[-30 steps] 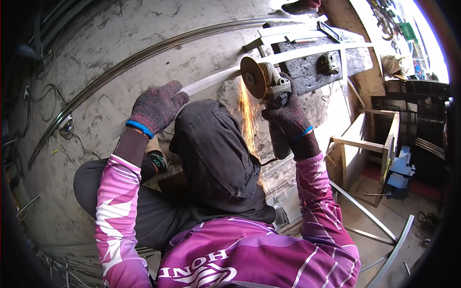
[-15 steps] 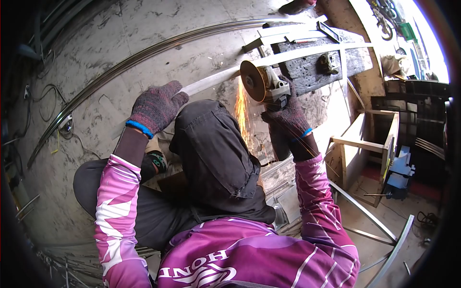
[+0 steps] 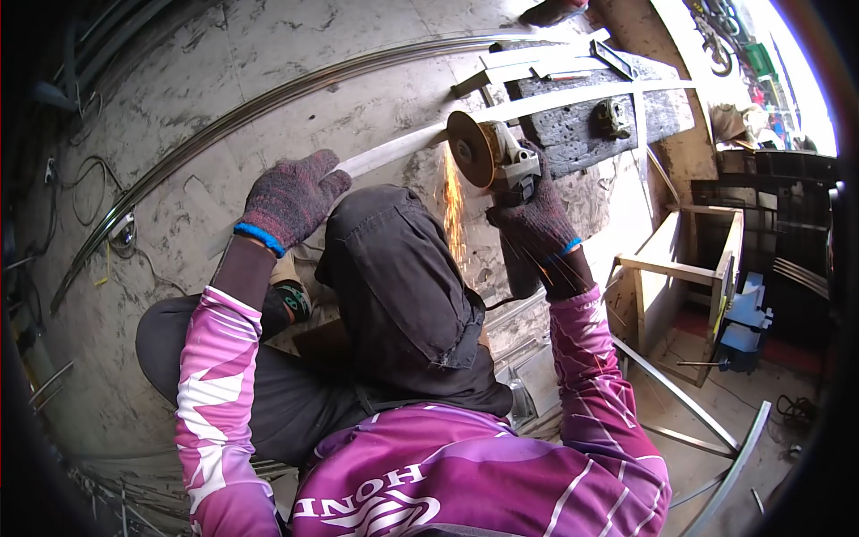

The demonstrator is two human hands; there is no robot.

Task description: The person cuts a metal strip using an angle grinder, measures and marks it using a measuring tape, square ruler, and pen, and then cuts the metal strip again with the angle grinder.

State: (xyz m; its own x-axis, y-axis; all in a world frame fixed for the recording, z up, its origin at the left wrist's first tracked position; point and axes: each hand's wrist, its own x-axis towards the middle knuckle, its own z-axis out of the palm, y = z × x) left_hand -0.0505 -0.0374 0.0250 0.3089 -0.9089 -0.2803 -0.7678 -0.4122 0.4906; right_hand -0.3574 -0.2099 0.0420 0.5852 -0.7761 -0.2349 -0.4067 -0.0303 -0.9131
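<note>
Wearing a dark knit glove with a blue cuff, my left hand (image 3: 293,199) is wrapped round a long flat metal bar (image 3: 394,152). The bar runs up to the right, over a charred-looking wooden block (image 3: 573,125). My right hand (image 3: 541,215), gloved alike, grips an angle grinder (image 3: 514,170) by its body. Its brown disc (image 3: 471,150) meets the bar between my hands. Orange sparks (image 3: 454,210) stream down from that spot, past my bent knee (image 3: 398,268). The fingers under the grinder are partly hidden.
Long thin metal rods (image 3: 259,107) curve across the floor beyond the bar. A small dark metal part (image 3: 612,118) rests on the block. At right stand a wooden frame (image 3: 676,268) and a light-blue item (image 3: 750,309). Metal tubes (image 3: 689,394) lie lower right; cables (image 3: 94,183) lie at left.
Both hands keep their places on the bar and the grinder. The spark stream looks narrower and slightly shifted; the grinder has barely moved.
</note>
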